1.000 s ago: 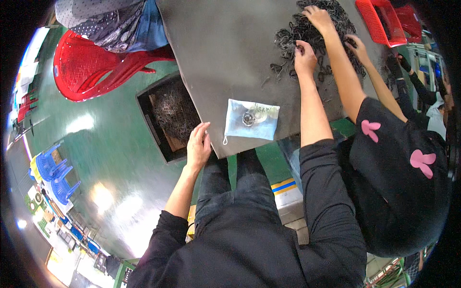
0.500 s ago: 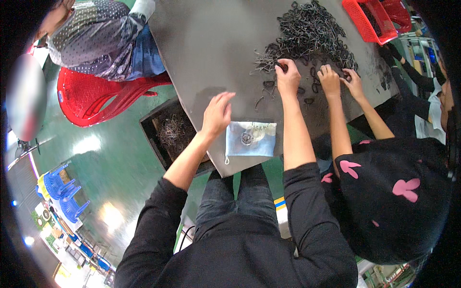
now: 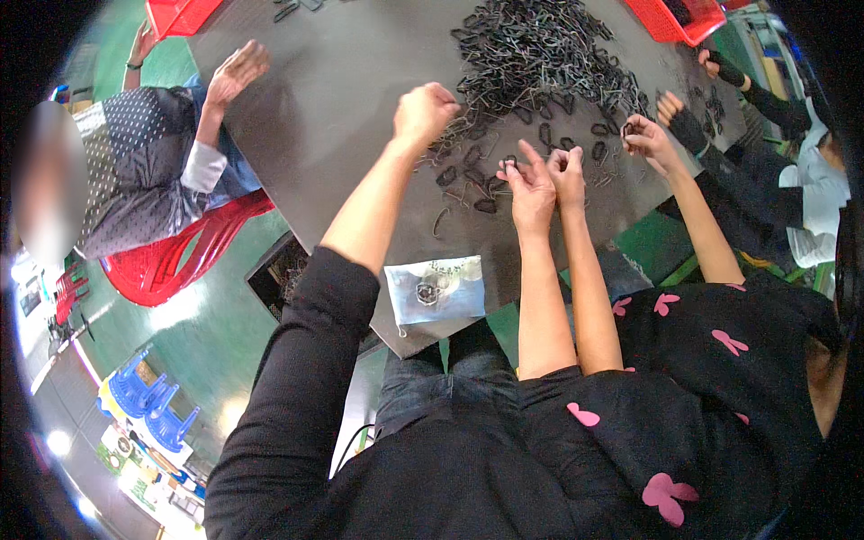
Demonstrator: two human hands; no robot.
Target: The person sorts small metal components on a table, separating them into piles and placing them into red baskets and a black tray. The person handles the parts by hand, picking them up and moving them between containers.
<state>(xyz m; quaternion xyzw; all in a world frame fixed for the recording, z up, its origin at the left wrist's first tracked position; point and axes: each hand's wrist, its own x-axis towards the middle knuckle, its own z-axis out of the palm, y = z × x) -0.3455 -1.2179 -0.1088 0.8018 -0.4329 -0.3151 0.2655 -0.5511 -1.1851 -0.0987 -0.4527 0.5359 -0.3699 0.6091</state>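
Observation:
My left hand [image 3: 425,115] reaches over the table to the left edge of a big heap of black carabiner-like links and thin wire pieces [image 3: 531,63]. Its fingers are curled together, and what they hold, if anything, is hidden. My right hand [image 3: 529,191] is below the heap, index finger raised, with a small dark oval link [image 3: 510,161] pinched at its thumb side. Several loose black links [image 3: 472,157] lie between my hands. Close beside my right hand is a co-worker's hand [image 3: 569,175]; that person's other hand [image 3: 650,147] holds a dark link.
A light blue and white pouch [image 3: 454,310] lies at the near table corner [image 3: 423,340]. Below the left table edge is a dark bin [image 3: 268,274]. Red baskets [image 3: 666,20] stand at the far side. Other people sit left and right; a red chair [image 3: 162,270] is at left.
My left hand has moved forward and right, from beside the pouch to the heap, and its fingers have curled. My right hand has drawn back from the heap. The view has shifted.

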